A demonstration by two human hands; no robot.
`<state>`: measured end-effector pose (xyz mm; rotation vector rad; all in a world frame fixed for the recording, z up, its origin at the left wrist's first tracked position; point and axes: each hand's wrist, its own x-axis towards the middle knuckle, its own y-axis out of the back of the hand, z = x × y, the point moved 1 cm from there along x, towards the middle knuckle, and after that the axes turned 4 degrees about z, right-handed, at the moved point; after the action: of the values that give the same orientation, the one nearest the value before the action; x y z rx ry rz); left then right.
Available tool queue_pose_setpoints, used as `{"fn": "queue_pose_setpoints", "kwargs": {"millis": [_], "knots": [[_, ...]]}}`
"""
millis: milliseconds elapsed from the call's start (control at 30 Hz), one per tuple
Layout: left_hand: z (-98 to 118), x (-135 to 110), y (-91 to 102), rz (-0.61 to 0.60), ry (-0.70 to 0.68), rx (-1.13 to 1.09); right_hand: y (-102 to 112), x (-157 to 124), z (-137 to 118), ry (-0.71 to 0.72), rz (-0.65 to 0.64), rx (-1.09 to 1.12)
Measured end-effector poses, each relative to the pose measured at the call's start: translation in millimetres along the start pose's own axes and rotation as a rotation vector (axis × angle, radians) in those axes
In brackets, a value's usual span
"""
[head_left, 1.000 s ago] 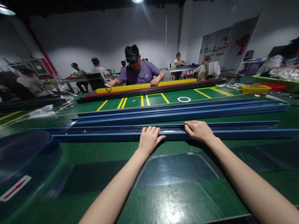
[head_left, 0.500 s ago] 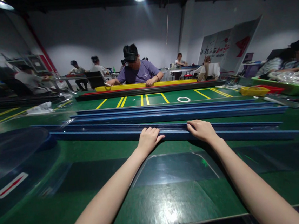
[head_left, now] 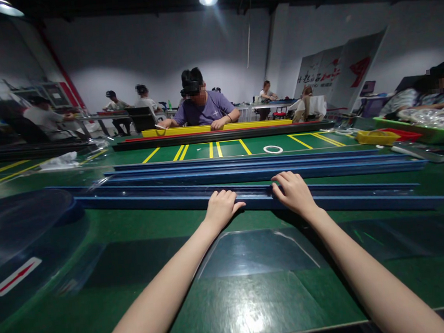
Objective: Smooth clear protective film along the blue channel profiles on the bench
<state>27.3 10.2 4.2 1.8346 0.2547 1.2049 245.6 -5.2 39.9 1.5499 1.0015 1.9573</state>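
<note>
A long blue U-shaped channel strip (head_left: 378,199) lies across the green table in front of me, slightly slanted, its open side up. My left hand (head_left: 221,207) is closed over its near wall left of centre, fingers over the top and thumb along the front. My right hand (head_left: 293,193) is over the same strip a short way to the right, fingers bent and apart, thumb toward the left. Whether its fingertips touch the strip's inside is unclear. Just beyond lie more blue channel strips (head_left: 343,166), roughly parallel to it.
A dark round disc (head_left: 19,220) with a red-arrow label stands at left. Clear sheet (head_left: 137,261) covers the near table. Farther off are a white ring (head_left: 273,149), a yellow tray (head_left: 376,136) and a green tray (head_left: 431,135). A co-worker (head_left: 206,108) handles a yellow strip (head_left: 257,124) opposite.
My right hand has shifted slightly left and up along the strip, its fingers spreading and lifting a little. My left hand and the strip stay in place.
</note>
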Motion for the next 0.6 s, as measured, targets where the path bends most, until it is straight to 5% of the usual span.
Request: {"fn": "queue_pose_setpoints", "kwargs": {"millis": [233,600], "knots": [[-0.2,-0.1,-1.6,0.014,-0.007,0.021,2.6,0.8,-35.2,0.054,-0.250,0.231],[-0.9,-0.3,-2.0,0.039,-0.014,0.020,1.8,3.8,-34.5,0.032,-0.275,0.218]]}}
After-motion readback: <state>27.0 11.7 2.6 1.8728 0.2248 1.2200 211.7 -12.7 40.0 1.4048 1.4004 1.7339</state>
